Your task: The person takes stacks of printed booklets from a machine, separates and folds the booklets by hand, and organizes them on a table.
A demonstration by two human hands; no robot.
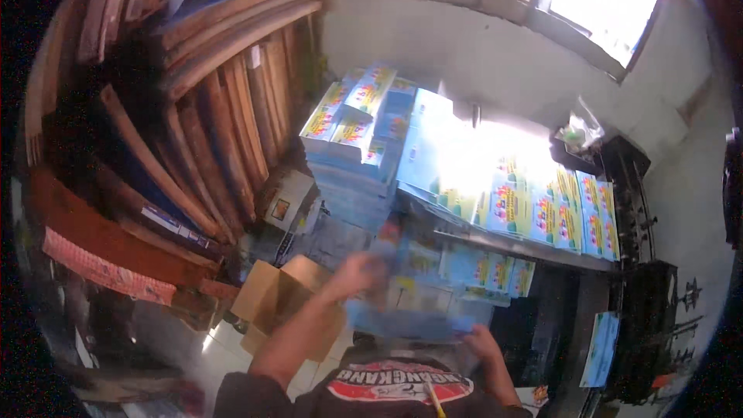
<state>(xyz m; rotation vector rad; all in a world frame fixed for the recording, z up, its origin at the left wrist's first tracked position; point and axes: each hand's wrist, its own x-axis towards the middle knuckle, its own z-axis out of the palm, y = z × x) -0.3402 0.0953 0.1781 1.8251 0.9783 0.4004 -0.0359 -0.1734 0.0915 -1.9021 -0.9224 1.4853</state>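
Note:
A blue printed sheet (410, 328) is stretched out low in front of my torso, smeared by motion. My right hand (481, 343) pinches it at its right end. My left hand (357, 276) is raised above and left of the sheet, too blurred to show its fingers or whether it holds anything. Beyond my hands, more blue and yellow printed sheets (484, 272) lie on a level below the worktop. A tall stack of the same sheets (348, 174) rises behind my left hand.
Overlapping printed sheets (542, 217) cover the glaring worktop ahead. An open cardboard box (259, 292) stands by my left forearm. Wooden frames (232, 120) fill the rack at left. Dark machinery (650, 317) stands at right, beside another blue sheet (600, 348). A dark bin (576, 143) holds plastic.

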